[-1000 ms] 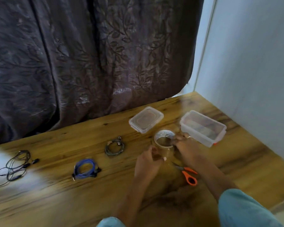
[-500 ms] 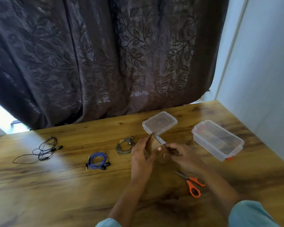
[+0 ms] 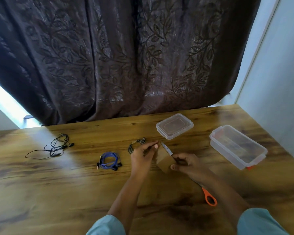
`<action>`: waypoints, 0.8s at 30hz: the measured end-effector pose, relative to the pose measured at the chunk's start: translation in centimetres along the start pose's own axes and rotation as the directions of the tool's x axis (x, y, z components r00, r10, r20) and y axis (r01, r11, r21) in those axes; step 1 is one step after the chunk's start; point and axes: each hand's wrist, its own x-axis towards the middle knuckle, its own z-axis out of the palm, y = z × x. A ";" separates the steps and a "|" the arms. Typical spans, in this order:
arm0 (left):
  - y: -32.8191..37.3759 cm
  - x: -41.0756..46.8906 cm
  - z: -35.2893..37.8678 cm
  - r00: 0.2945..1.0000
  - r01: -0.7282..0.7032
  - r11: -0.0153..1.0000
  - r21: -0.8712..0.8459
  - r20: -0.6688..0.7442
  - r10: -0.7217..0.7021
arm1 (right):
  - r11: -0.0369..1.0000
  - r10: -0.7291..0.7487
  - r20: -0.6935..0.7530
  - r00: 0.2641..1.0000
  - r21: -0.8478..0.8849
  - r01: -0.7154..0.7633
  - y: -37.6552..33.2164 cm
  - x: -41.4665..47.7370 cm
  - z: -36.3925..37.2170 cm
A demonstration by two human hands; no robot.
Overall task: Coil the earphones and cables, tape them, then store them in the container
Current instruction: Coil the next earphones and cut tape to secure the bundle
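My right hand (image 3: 185, 162) grips a roll of brown tape (image 3: 165, 158), held on edge over the wooden table (image 3: 58, 192). My left hand (image 3: 143, 154) pinches the tape's free end at the roll's upper left. A coiled grey cable (image 3: 134, 145) lies just behind my left hand, partly hidden by it. A coiled blue cable (image 3: 109, 161) rests to the left. Loose black earphones (image 3: 55, 147) lie uncoiled at the far left. The clear container (image 3: 237, 145) stands open at the right, and its lid (image 3: 174, 128) lies behind the hands.
Orange-handled scissors (image 3: 210, 197) lie under my right forearm, blades hidden. A dark leaf-patterned curtain (image 3: 126, 56) hangs along the table's back edge. A pale wall (image 3: 278, 65) borders the right side.
The roll has turned from lying flat near the container to standing on edge between both hands. The head camera has tilted up and swung left, so the table sits lower in view.
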 end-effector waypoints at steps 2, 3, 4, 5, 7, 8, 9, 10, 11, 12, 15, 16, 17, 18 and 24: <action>0.0 0.2 0.0 1.000 -0.002 1.000 -0.004 -0.029 0.001 | 1.000 0.003 -0.007 1.000 -0.005 -0.003 0.0 0.1 0.1; 0.1 0.3 -0.1 0.999 0.001 1.000 -0.005 -0.036 -0.001 | 1.000 0.001 -0.009 1.000 -0.008 -0.001 -0.1 0.2 0.1; 0.2 0.4 -0.3 1.000 0.002 1.000 -0.004 -0.027 -0.002 | 1.000 -0.002 -0.008 1.000 -0.010 0.002 -0.2 0.2 0.1; 0.2 0.6 -0.4 1.000 -0.007 1.000 0.007 -0.001 0.007 | 1.000 -0.005 -0.006 1.000 -0.013 0.005 -0.2 0.2 0.2; 0.3 0.7 -0.9 0.996 -0.055 0.996 0.070 0.072 0.050 | 0.999 -0.010 0.005 1.000 -0.045 0.011 -0.4 0.2 0.1; 0.2 0.7 -1.2 0.992 -0.093 0.988 0.121 0.102 0.081 | 0.997 -0.012 0.011 1.000 -0.079 0.013 -0.5 0.2 0.1; 0.2 0.7 -1.4 0.986 -0.135 0.973 0.185 0.127 0.113 | 0.993 -0.010 0.019 1.000 -0.117 0.012 -0.6 0.2 0.0; 0.2 0.8 -1.6 0.978 -0.174 0.952 0.250 0.152 0.139 | 0.988 -0.006 0.031 0.999 -0.153 0.011 -0.8 0.2 -0.1; 0.4 0.9 -1.7 0.971 -0.206 0.930 0.306 0.181 0.155 | 0.984 0.000 0.046 0.999 -0.180 0.009 -1.0 0.3 -0.2; 0.5 1.0 -1.8 0.964 -0.230 0.910 0.346 0.211 0.163 | 0.981 0.007 0.067 0.998 -0.196 0.007 -1.2 0.3 -0.3; 1.0 1.1 -1.9 0.942 -0.305 0.854 0.422 0.266 0.205 | 0.978 0.022 0.106 0.994 -0.210 0.001 -2.4 0.4 -0.1; 1.1 1.0 -1.8 0.934 -0.338 0.827 0.450 0.271 0.234 | 0.980 0.016 0.106 0.994 -0.197 0.005 -2.7 0.5 0.1; 1.2 0.9 -1.7 0.926 -0.366 0.804 0.469 0.272 0.263 | 0.982 0.007 0.098 0.995 -0.186 0.012 -3.0 0.6 0.3; 1.2 0.8 -1.5 0.919 -0.386 0.792 0.473 0.267 0.289 | 0.982 -0.005 0.088 0.996 -0.187 0.022 -3.2 0.7 0.5; 1.2 0.5 -1.1 0.921 -0.387 0.799 0.460 0.224 0.317 | 0.982 -0.026 0.046 0.999 -0.185 0.034 -3.2 0.7 1.1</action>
